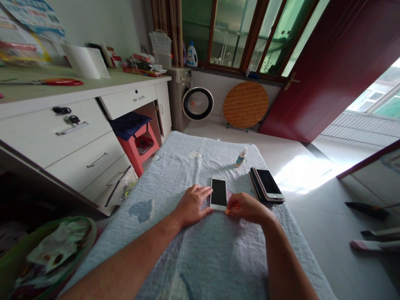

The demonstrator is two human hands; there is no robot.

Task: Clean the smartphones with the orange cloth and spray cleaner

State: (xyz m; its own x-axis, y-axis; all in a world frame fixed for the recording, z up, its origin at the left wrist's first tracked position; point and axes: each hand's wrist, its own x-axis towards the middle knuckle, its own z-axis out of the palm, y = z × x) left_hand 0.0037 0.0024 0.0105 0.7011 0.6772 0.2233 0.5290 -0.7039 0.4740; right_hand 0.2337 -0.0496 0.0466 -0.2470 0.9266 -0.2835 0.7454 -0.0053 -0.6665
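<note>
On a bed-like surface under a pale blue quilted cover (190,254): one white phone (219,193), lying flat, dark screen up, near the middle of the cloth, between the two hands; left hand (194,204), palm down and partly open, fingertips against the phone's left edge, thumb by its lower left corner, steadying rather than gripping it; right hand (246,207), fingers curled in, pinching a small orange piece (228,211) at the phone's lower right corner, its exact shape hidden by the fingers; to the right, one stack of phones (271,183), the uppermost light-framed with a black screen; beyond, one small spray bottle (240,159), upright, blue-labelled, white-topped; at left, one white desk (103,160) with drawers, keys (74,119) hanging at the top one; beside it, one pink stool (142,154) with a dark blue cushion (130,124); against the far wall, one washing machine (180,79), door swung open, and one round wooden tabletop (246,104), stood on edge.
</note>
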